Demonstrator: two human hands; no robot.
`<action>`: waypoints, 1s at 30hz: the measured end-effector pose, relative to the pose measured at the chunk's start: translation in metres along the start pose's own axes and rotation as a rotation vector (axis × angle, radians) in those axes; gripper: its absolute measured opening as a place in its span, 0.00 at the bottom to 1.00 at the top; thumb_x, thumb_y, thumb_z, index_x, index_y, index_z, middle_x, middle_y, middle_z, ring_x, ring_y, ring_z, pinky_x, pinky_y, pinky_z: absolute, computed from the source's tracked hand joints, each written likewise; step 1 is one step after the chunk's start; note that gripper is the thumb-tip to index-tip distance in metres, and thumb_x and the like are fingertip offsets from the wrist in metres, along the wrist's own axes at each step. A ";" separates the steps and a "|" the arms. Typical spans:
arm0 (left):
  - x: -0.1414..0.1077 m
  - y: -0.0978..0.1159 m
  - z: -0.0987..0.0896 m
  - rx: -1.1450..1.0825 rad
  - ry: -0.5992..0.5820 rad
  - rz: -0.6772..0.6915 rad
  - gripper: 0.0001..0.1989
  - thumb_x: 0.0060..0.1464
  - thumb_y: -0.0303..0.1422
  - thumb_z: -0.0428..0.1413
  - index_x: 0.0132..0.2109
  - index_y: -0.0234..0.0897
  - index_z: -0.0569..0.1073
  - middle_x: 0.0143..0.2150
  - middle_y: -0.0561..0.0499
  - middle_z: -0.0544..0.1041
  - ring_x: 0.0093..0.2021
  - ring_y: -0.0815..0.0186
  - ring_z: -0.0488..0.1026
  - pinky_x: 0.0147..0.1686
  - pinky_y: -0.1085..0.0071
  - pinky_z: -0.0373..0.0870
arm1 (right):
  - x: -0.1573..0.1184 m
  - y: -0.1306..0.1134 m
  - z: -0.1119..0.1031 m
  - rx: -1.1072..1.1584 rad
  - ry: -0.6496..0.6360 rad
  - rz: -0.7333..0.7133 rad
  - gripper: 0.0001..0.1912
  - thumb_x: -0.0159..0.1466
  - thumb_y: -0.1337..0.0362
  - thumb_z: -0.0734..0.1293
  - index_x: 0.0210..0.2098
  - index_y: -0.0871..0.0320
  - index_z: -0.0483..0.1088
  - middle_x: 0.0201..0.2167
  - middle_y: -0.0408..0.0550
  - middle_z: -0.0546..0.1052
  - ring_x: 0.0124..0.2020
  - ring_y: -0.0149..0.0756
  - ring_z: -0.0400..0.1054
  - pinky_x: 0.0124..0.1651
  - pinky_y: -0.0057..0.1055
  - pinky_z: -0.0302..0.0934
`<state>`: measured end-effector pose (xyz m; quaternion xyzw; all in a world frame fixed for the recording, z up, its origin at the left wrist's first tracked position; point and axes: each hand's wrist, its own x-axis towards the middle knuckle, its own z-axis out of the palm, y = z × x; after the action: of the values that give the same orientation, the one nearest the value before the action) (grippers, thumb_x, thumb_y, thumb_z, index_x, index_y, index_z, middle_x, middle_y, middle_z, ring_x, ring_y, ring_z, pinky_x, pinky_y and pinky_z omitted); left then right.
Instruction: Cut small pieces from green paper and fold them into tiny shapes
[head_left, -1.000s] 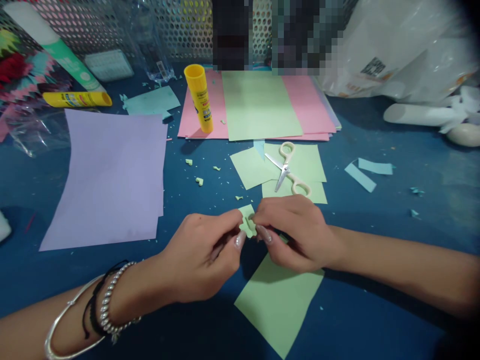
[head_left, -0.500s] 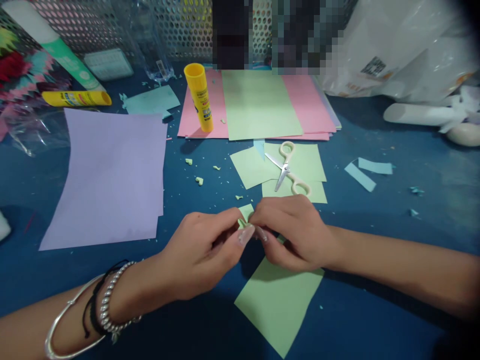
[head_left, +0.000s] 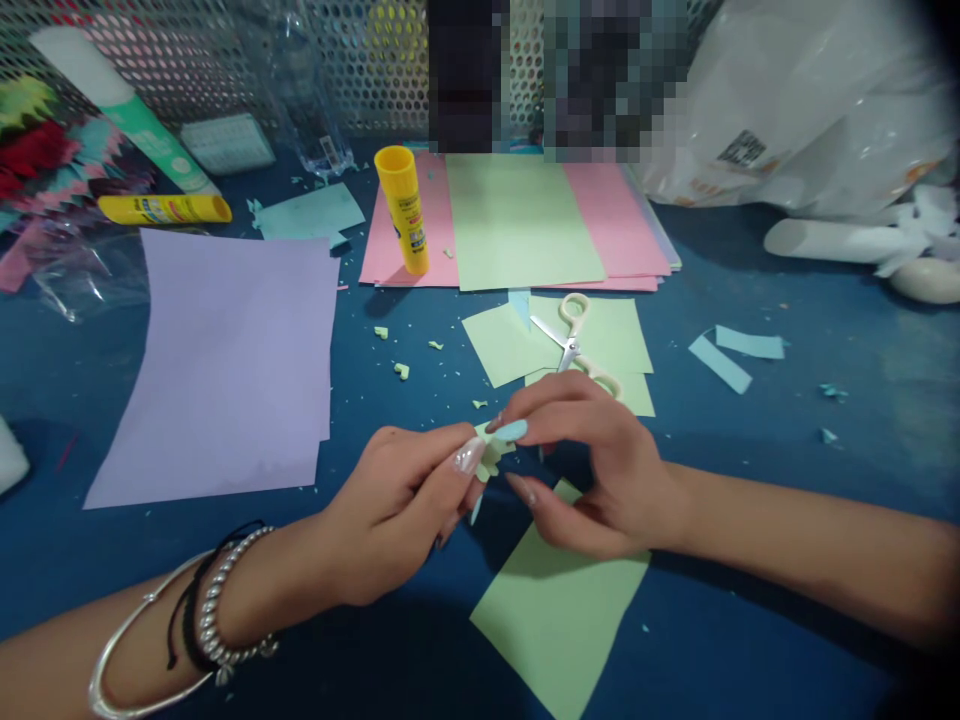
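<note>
One green cutout point(head_left: 492, 463), pinched by the left grip point(head_left: 401, 505), juts toward the spread right grip point(head_left: 619, 475).

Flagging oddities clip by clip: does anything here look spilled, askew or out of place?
Mild clutter only: loose green scraps litter the blue table, and the scissors lie open rather than closed, partly hidden by the right hand.

Cut piece point(head_left: 488, 467): thin matt paper
Purple sheet point(head_left: 236, 370): smooth matt paper
Pink sheets point(head_left: 619, 225): matt paper
Scissors point(head_left: 571, 347): shiny metal blades — smooth plastic handles
Glue stick point(head_left: 405, 215): smooth plastic, faintly glossy
Bottle point(head_left: 304, 105): clear, glossy plastic
Bag point(head_left: 810, 125): thin, crinkled plastic with a sheen
Beaded bracelet point(head_left: 213, 600): polished, metallic-looking
Bangle point(head_left: 150, 597): smooth, shiny metal
Surface point(head_left: 720, 620): smooth, mostly matt — material hard to tell
</note>
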<state>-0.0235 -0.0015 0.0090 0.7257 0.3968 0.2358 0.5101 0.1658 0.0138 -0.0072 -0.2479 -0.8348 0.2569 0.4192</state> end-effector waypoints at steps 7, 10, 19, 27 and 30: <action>0.001 -0.001 0.000 -0.061 -0.021 -0.052 0.20 0.61 0.34 0.37 0.23 0.37 0.60 0.14 0.58 0.61 0.15 0.75 0.60 0.17 0.79 0.60 | 0.003 0.002 0.000 -0.107 -0.085 -0.036 0.07 0.58 0.69 0.65 0.37 0.57 0.64 0.36 0.48 0.68 0.38 0.32 0.65 0.35 0.28 0.64; 0.001 -0.002 0.001 -0.057 -0.030 -0.038 0.20 0.62 0.34 0.37 0.23 0.37 0.60 0.14 0.58 0.61 0.15 0.75 0.60 0.17 0.79 0.59 | 0.004 0.003 -0.001 -0.076 -0.083 -0.008 0.04 0.60 0.69 0.64 0.36 0.58 0.64 0.35 0.48 0.68 0.37 0.31 0.65 0.36 0.28 0.64; 0.002 -0.001 -0.001 0.107 -0.084 0.018 0.13 0.59 0.37 0.44 0.28 0.37 0.61 0.17 0.59 0.65 0.16 0.75 0.63 0.18 0.79 0.58 | 0.003 0.001 -0.002 0.004 -0.049 0.053 0.02 0.61 0.68 0.62 0.34 0.60 0.64 0.34 0.48 0.69 0.37 0.31 0.64 0.37 0.29 0.63; 0.001 -0.001 -0.002 0.171 -0.163 0.066 0.12 0.61 0.31 0.41 0.32 0.37 0.65 0.19 0.60 0.70 0.20 0.76 0.69 0.25 0.82 0.62 | 0.003 0.002 0.000 0.075 -0.062 0.120 0.05 0.60 0.67 0.63 0.36 0.62 0.63 0.35 0.49 0.69 0.37 0.32 0.64 0.37 0.30 0.62; -0.001 -0.003 -0.001 0.169 -0.156 0.086 0.12 0.62 0.31 0.40 0.35 0.36 0.66 0.21 0.59 0.71 0.22 0.76 0.69 0.27 0.81 0.63 | 0.003 0.002 -0.001 0.111 -0.079 0.129 0.05 0.62 0.67 0.58 0.36 0.62 0.62 0.34 0.50 0.69 0.37 0.33 0.63 0.37 0.32 0.62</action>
<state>-0.0252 -0.0013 0.0066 0.7987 0.3427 0.1660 0.4659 0.1653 0.0173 -0.0062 -0.2674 -0.8174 0.3389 0.3815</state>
